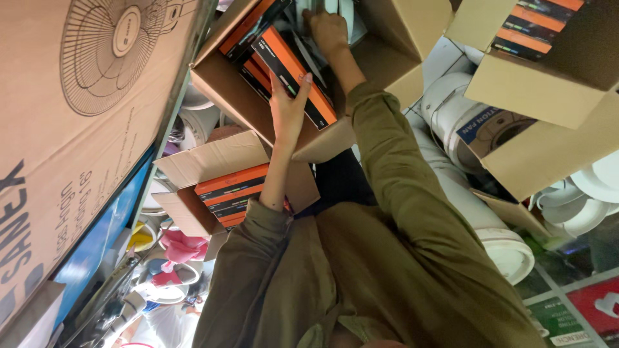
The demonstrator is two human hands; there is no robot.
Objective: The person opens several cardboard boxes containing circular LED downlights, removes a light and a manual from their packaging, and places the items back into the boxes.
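Observation:
An open cardboard carton (pixel 222 80) at top centre holds several flat orange and black boxes standing on edge. My left hand (pixel 289 106) lies against the face of the frontmost orange and black box (pixel 303 77), fingers up along it, gripping it. Deeper in the same carton, my right hand (pixel 327 29) is curled among dark and white items at the back; what it grips is hidden. Both arms wear olive green sleeves (pixel 387 167).
A second open carton (pixel 213 158) with orange and black boxes sits lower left, and a third (pixel 548 84) at top right. A large fan carton (pixel 71 116) fills the left side. White round fan housings (pixel 451 109) and white pipes (pixel 496 238) crowd the right.

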